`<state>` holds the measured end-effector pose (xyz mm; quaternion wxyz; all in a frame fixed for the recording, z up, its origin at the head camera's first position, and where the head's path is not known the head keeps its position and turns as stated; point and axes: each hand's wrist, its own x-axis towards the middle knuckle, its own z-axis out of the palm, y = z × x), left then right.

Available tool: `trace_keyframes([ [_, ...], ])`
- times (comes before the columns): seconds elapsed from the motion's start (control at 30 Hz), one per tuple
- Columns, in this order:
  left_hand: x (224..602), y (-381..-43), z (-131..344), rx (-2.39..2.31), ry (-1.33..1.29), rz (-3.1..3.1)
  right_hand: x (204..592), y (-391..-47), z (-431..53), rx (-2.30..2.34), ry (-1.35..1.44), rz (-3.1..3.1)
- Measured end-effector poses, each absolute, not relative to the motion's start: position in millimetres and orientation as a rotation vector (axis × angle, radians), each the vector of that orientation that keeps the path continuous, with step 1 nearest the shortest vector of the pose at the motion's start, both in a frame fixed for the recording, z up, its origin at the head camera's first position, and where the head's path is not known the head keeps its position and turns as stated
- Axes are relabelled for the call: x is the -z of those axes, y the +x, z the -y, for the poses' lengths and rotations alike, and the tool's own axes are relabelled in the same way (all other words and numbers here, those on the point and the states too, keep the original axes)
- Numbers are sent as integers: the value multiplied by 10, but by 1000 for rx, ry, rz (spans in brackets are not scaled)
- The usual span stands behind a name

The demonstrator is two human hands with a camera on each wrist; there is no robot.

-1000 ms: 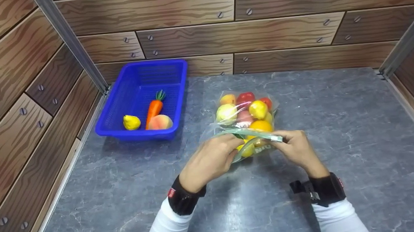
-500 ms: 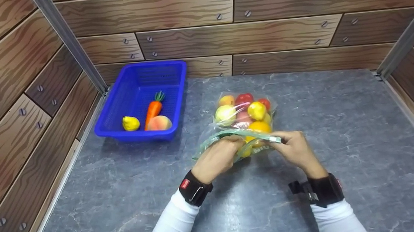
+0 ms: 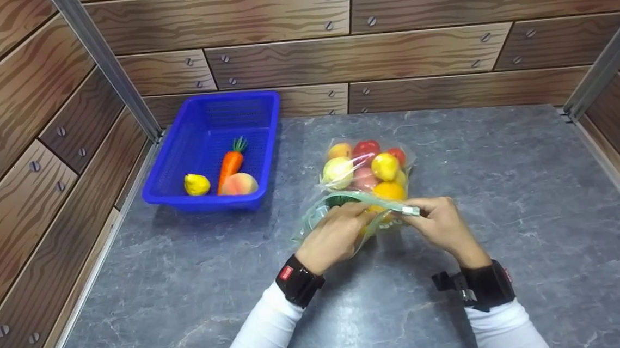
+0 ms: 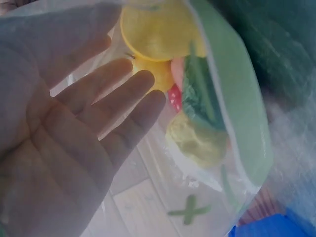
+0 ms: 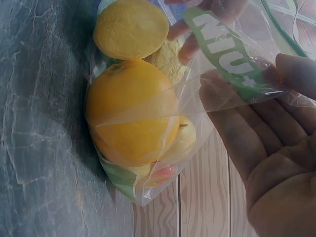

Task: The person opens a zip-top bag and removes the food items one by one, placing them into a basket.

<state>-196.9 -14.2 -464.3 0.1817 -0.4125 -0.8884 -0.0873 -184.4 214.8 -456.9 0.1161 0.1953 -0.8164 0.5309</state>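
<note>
A clear zip bag (image 3: 407, 153) with a green-edged mouth lies in the middle of the head view, full of toy fruit. Inside it show an orange (image 5: 131, 113), a yellow fruit (image 3: 385, 166), a pale green fruit (image 3: 338, 172) and several red ones. My left hand (image 3: 336, 236) reaches into the bag's mouth; in the left wrist view its fingers (image 4: 126, 116) are spread and nearly straight, holding nothing. At the mouth's right end, my right hand (image 3: 441, 222) pinches the bag's edge between thumb and fingers.
Left of the bag stands a blue basket (image 3: 272, 144) holding a carrot (image 3: 231, 164), a peach (image 3: 240, 184) and a small yellow fruit (image 3: 196, 184). Wood-patterned walls (image 3: 367, 55) enclose the grey marbled tabletop (image 3: 507, 182) at the back and sides.
My left hand has shifted rightward, going from the bag's edge into its mouth, which now gapes wider on the left. The right hand keeps its place on the edge.
</note>
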Motion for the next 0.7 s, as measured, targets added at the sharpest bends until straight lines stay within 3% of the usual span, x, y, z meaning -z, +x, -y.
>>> trace_keyframes([
  [0.7,4729,-1975,130,202,-1207,2585,4607,-1865,-2132,-1537,630,2387],
])
